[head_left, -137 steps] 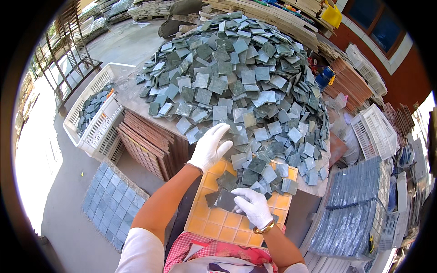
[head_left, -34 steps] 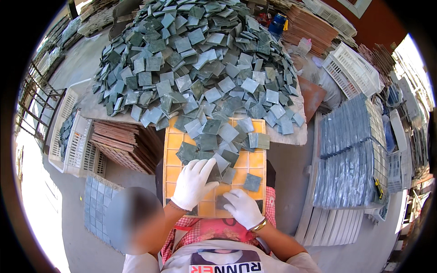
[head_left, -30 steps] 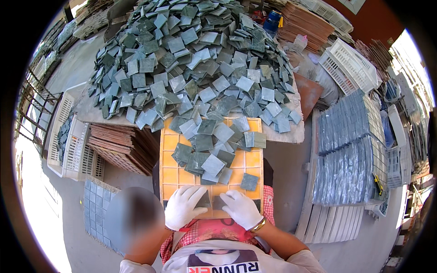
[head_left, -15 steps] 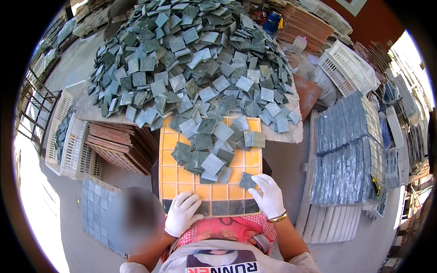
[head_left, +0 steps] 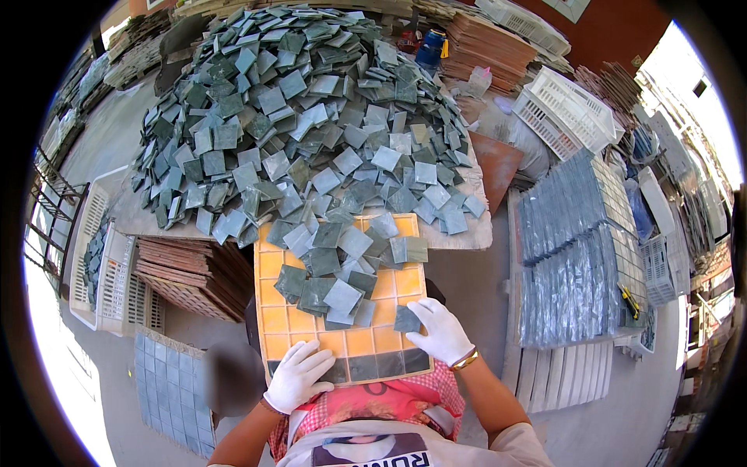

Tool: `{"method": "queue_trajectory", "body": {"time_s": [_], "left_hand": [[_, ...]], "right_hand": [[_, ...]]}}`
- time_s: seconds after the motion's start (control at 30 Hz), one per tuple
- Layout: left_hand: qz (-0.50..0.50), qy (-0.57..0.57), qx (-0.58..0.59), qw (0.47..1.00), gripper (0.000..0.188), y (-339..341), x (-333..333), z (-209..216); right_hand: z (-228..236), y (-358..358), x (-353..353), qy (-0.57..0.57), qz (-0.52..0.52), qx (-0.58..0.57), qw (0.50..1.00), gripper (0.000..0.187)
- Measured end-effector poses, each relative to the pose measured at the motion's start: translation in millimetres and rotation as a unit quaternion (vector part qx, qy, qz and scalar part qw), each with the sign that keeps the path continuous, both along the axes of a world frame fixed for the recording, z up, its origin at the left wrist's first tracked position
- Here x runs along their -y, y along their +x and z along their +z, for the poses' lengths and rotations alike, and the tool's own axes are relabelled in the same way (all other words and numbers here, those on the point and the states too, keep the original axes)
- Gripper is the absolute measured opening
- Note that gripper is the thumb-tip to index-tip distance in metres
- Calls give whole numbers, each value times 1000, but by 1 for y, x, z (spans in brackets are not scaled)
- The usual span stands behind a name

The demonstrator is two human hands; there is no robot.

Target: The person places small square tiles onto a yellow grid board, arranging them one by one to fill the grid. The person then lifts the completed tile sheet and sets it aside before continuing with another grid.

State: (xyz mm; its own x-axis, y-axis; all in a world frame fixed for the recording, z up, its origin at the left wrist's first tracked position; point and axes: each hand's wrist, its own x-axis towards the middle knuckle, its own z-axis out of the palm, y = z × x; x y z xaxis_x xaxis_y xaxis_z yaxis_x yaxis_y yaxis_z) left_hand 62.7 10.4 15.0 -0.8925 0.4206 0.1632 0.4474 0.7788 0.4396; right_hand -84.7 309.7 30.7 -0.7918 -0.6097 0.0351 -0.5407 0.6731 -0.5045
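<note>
Right hand [head_left: 443,332] moved up tray [head_left: 274,320], grey tile [head_left: 405,319] at left touching fingers [head_left: 425,309], grip unclear

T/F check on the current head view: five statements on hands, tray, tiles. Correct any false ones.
1. The right hand has its fingertips at a loose tile near the right side of the tray. True.
2. The left hand is up in the big heap. False: it is at the tray's near left corner.
3. The tray's grid is blue. False: it is yellow-orange.
4. Dark tiles lie in the grid row nearest the person. True.
5. Both hands are bare. False: both wear white gloves.
</note>
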Motion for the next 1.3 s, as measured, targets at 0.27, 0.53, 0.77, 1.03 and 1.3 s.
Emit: {"method": "queue_trajectory", "body": {"time_s": [0.27, 0.53, 0.77, 1.03, 1.3], "left_hand": [[-11, 53, 26, 998, 58, -6, -7, -2], [61, 42, -15, 997, 51, -11, -20, 6], [112, -28, -87, 990, 64, -92, -28, 38], [2, -45, -76, 996, 67, -134, -8, 35], [101, -13, -29, 994, 64, -55, -28, 40]], "right_hand": [[16, -13, -10, -126, -61, 169, 976, 27], [4, -29, -13, -140, -50, 176, 973, 23], [9, -19, -12, -10, 6, 68, 998, 20], [8, -15, -14, 107, 88, 11, 990, 21], [24, -6, -2, 135, 146, -40, 979, 29]]}}
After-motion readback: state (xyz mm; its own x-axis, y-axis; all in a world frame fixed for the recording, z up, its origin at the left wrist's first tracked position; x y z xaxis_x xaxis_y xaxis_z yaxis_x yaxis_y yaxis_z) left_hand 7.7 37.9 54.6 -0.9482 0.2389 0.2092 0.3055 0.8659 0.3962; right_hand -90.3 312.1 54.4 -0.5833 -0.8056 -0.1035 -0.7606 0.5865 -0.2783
